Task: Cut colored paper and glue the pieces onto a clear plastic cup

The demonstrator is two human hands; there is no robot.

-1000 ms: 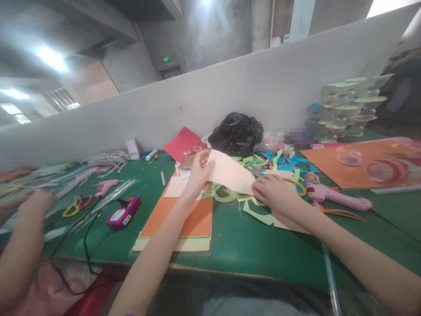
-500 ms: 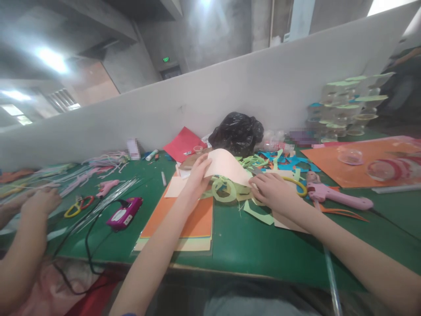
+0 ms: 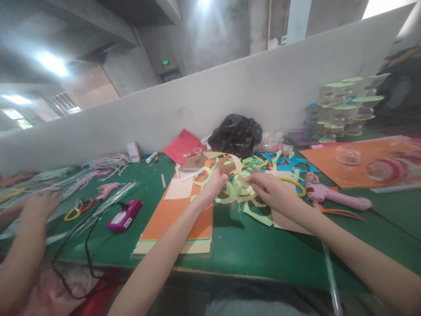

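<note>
Matt green paper strips (image 3: 241, 188) lie on a matt green table (image 3: 263, 245) beside a glossy black plastic bag (image 3: 235, 134).

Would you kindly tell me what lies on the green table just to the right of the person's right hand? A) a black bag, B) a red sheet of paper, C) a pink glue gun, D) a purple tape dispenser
C: the pink glue gun lies on the green table just right of the right hand, while the black bag sits further back by the wall.
</note>
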